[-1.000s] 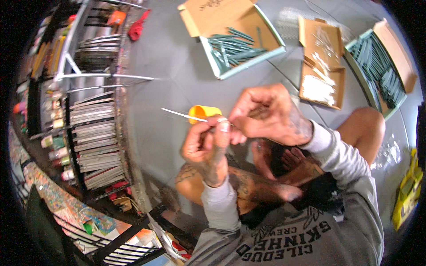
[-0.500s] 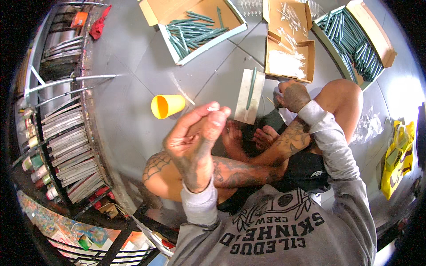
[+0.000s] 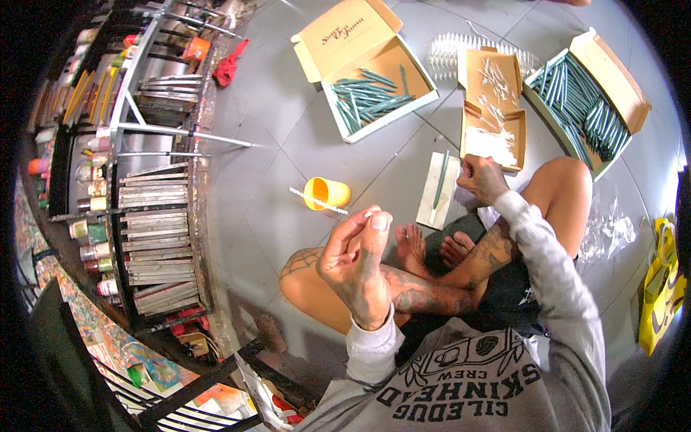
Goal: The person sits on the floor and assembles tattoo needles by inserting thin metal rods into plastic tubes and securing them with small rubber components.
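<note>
My left hand (image 3: 360, 263) is raised over my left knee, thumb and fingertips pinched on a thin white strip (image 3: 317, 201). The strip looks ribbed and slants up to the left, across the front of a yellow cup (image 3: 330, 194) lying on its side. My right hand (image 3: 484, 178) is curled closed beside a pale rectangular board (image 3: 430, 189); whatever its fingers hold is hidden. Lengthwise on that board lies a dark green pen-shaped barrel (image 3: 440, 180) with a light tip. Just beyond my right hand, an open cardboard box (image 3: 522, 155) holds many thin white pieces.
Open boxes of green barrels stand at the far middle (image 3: 426, 99) and far right (image 3: 599, 162). Clear spiky plastic pieces (image 3: 448, 56) lie behind the white-piece box. Crumpled clear plastic (image 3: 608, 227) and a yellow bag (image 3: 661, 295) lie at right. A metal-legged rack (image 3: 180, 132) lines the left.
The view has shifted, so the whole scene sits further right and lower. The white strip now lies flatter, crossing in front of the cup. Both hands stay closed.
</note>
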Motion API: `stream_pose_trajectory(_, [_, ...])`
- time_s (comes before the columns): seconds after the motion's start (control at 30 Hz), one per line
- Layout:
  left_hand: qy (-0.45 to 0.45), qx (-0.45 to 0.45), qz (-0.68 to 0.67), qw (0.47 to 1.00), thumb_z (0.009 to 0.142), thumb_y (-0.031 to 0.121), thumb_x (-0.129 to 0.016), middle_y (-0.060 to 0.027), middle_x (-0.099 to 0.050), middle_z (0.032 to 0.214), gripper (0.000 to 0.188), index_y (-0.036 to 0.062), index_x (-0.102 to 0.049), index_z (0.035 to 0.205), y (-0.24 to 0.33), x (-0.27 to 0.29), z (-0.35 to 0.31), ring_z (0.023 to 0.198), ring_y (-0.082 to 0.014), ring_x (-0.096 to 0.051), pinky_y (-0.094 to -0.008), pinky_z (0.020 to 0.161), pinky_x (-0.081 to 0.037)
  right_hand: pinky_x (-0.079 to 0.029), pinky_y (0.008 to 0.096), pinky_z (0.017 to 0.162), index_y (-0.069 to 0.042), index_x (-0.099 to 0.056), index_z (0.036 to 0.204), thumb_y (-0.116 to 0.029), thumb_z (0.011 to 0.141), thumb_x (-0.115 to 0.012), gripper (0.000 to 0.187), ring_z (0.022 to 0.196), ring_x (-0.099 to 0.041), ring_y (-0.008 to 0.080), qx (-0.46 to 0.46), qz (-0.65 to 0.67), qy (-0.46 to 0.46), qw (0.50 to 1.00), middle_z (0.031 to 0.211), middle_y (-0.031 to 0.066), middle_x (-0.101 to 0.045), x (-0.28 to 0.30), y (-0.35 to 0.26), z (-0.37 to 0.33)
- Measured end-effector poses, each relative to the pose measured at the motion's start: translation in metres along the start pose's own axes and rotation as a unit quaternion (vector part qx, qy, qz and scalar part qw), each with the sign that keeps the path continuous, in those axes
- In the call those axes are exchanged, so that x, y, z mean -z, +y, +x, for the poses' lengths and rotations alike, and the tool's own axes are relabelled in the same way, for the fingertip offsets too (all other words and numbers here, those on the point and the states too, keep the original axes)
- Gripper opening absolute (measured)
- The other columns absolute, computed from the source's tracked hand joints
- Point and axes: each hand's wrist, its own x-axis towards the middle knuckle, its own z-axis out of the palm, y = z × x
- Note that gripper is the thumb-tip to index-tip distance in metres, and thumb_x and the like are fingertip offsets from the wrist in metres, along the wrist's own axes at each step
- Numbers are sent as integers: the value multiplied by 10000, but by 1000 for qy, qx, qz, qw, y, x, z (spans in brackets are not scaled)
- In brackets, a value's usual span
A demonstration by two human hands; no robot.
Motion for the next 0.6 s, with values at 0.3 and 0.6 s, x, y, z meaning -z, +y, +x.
stream_pose_trajectory(0.3, [37,-71,-48,996,925,114,-751,-119,-727,993,243,-21,-694,1119,20,16,-22,770,-105,-627,-213,556,-449,-531,273,707,20,-699,1018,-87,952,-706,126,806,-661,97,43,556,12,830,931,75,-731,103,-221,-123])
stream_pose_trajectory(0.6, [28,-83,-110,990,957,151,-735,-81,-695,1024,232,38,-673,1149,41,25,-40,920,-143,-638,-273,795,-530,-548,300,661,25,-710,1014,-8,847,-750,176,730,-718,227,211,486,252,810,873,147,-741,97,-279,-124])
